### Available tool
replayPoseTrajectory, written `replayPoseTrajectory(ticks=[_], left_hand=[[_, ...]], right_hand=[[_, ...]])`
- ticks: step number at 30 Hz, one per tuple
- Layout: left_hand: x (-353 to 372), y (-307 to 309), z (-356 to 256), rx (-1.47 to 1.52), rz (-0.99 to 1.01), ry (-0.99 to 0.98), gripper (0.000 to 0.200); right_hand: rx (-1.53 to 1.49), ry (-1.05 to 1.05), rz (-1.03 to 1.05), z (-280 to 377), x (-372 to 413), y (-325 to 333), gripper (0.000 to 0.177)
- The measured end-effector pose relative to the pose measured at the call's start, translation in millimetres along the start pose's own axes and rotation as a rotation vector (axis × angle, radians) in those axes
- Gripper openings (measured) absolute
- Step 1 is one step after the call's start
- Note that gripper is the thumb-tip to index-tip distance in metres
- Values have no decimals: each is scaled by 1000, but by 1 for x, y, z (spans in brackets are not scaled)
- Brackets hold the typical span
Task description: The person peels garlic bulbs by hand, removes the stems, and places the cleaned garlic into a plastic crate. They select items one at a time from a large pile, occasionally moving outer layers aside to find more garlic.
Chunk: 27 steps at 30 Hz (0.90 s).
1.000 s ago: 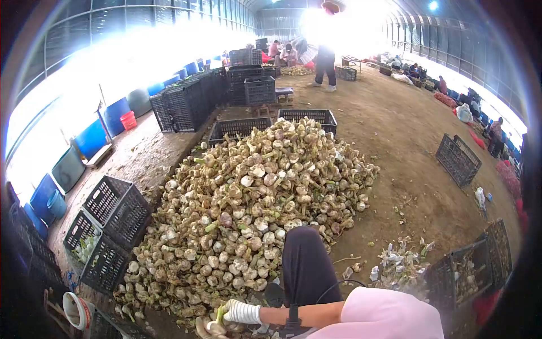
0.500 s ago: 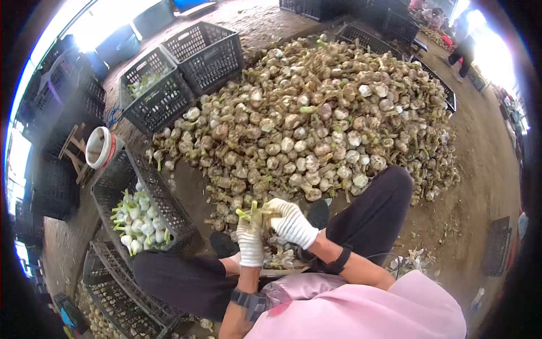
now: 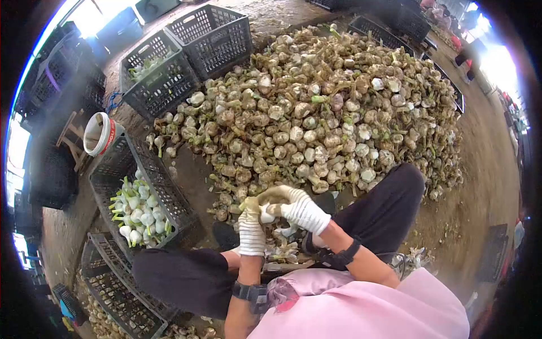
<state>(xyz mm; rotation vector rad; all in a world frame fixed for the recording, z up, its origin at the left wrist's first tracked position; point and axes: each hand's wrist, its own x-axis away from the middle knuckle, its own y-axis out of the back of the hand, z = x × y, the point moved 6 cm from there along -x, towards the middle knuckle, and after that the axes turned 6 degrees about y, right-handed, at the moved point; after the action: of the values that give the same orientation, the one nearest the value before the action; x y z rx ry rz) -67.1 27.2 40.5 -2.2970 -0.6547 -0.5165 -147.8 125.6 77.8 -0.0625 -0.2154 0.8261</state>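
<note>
Both hands wear white-and-tan gloves and meet in front of my body. My left hand [image 3: 251, 229] is wrapped round a garlic bulb [image 3: 266, 214], whose white side shows between the hands. My right hand [image 3: 296, 208] arches over the same bulb from the right, fingers curled against it; its fingertips are partly hidden. Just beyond the hands lies a large heap of unpeeled garlic [image 3: 316, 121] with dry brownish skins. On the left, a black crate [image 3: 165, 195] holds clean white bulbs [image 3: 140, 212] with short green stems.
Two black crates [image 3: 212, 42] stand at the back left of the heap. A white bucket [image 3: 100, 134] is beside the left crate. Another crate [image 3: 121, 288] with garlic lies at the lower left. Loose skins [image 3: 282, 248] lie between my legs. People are at the far upper right.
My right hand has turned and arched over the bulb, and white bulb surface now shows between the gloves. The green stem ends above my left hand show less. The view has shifted slightly.
</note>
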Motion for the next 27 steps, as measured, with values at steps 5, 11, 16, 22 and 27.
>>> replayPoseTrajectory(ticks=[5, 11, 16, 22, 27], left_hand=[[-2, 0, 8, -44, -77, 11, 50], [-12, 8, 13, -27, -77, 50, 51], [-21, 18, 18, -270, -236, -234, 17], [-13, 24, 8, -256, -224, -372, 10], [-2, 18, -3, 312, 31, -41, 16]], right_hand=[[-113, -293, -112, -25, 9, 2, 31], [-366, -420, -85, -30, 17, 7, 34], [467, 95, -188, -21, 7, -2, 36], [259, -138, -262, -34, 4, 9, 26], [384, -261, 122, -93, 8, 20, 28]])
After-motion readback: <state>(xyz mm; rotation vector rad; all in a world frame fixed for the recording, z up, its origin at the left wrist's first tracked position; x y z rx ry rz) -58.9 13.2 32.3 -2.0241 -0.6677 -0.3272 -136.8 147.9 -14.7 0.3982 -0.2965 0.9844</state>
